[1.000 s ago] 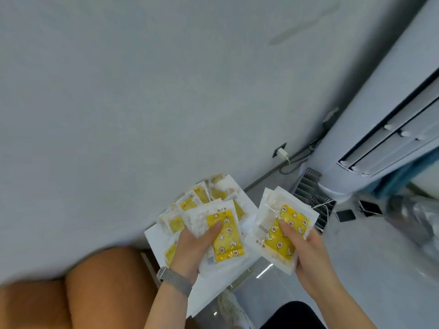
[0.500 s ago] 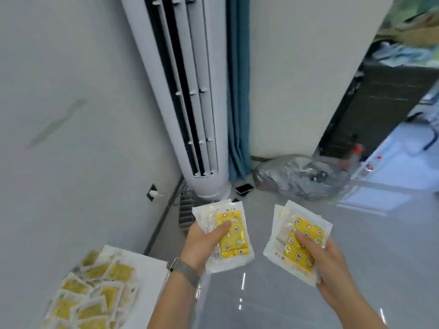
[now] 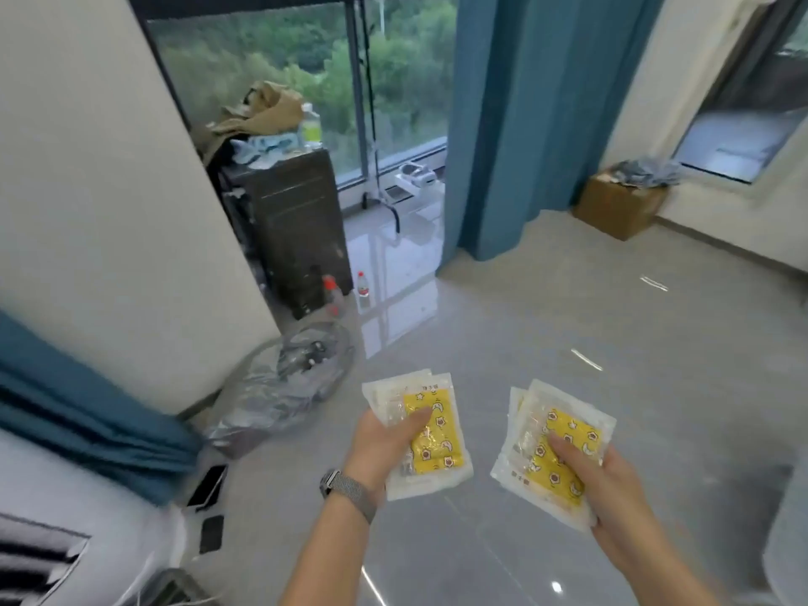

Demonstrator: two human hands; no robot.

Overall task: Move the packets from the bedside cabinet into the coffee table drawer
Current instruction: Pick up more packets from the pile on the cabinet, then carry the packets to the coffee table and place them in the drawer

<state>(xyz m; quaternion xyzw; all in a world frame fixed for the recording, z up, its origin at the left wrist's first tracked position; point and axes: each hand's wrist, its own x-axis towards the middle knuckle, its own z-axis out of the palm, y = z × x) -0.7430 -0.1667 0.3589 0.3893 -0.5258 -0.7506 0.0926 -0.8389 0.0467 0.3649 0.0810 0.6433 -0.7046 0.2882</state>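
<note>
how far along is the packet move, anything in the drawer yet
Picked up: the left hand grips a small stack of yellow packets, and the right hand grips another stack. In hand: both are carried over the grey floor. Left: neither the coffee table drawer nor the bedside cabinet is in view, so nothing shows as delivered, and any packets remaining cannot be told.

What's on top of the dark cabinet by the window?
On the dark cabinet: a crumpled tan cloth, a clear bottle and pale blue items. Anything under the cloth is hidden.
</note>
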